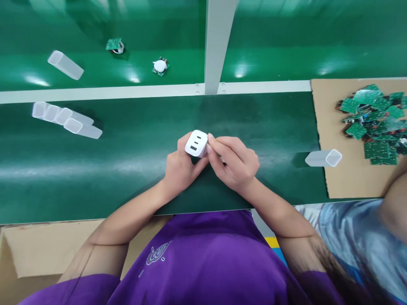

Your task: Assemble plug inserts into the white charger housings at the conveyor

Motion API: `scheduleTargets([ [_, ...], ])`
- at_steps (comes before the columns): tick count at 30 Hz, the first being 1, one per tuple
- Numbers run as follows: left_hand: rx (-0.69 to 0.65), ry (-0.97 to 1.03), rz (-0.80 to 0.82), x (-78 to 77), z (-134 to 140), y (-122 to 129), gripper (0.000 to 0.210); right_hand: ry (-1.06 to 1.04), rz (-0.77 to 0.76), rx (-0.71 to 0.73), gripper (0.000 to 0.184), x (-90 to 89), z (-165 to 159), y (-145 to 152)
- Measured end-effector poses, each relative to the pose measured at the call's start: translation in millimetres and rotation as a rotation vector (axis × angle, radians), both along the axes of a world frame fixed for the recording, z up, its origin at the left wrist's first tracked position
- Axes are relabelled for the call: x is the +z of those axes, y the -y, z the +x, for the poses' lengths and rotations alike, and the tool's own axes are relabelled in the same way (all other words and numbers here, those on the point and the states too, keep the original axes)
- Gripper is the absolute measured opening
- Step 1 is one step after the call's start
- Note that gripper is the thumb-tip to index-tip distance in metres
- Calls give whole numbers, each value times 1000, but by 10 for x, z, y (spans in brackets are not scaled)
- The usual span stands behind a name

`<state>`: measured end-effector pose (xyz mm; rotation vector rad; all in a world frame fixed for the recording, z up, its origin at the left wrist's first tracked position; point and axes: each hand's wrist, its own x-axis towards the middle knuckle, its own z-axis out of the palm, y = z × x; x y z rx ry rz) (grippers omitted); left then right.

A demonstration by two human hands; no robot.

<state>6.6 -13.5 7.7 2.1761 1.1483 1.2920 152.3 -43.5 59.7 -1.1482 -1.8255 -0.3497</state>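
Both hands, left (pixel 180 168) and right (pixel 235 164), hold a white three-port charger (pixel 197 143) over the green workbench (pixel 140 127).

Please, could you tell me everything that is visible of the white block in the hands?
The white block looks like smooth plastic with rounded corners. Its end face, tilted up towards the camera, has three dark slots in a row: two small, one larger. It is held over the green bench; the left hand grips it, and the right hand touches its right side.
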Motion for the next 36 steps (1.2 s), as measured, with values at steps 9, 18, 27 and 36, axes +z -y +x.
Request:
scheduleTargets([
  [9,-228,227,-320,91,22,-4,53,-466,-458,131,16,72,61,-42],
  [18,-219,197,-373,51,6,-34,50,-367,-435,37,13,41,62,-71],
  [27,-180,176,-233,44,26,-52,45,-189,-198,-42,13,-44,13,-83],
  [36,-370,209,-371,114,-18,-35,67,-6,-96,-39,16,-109,-2,-51],
])
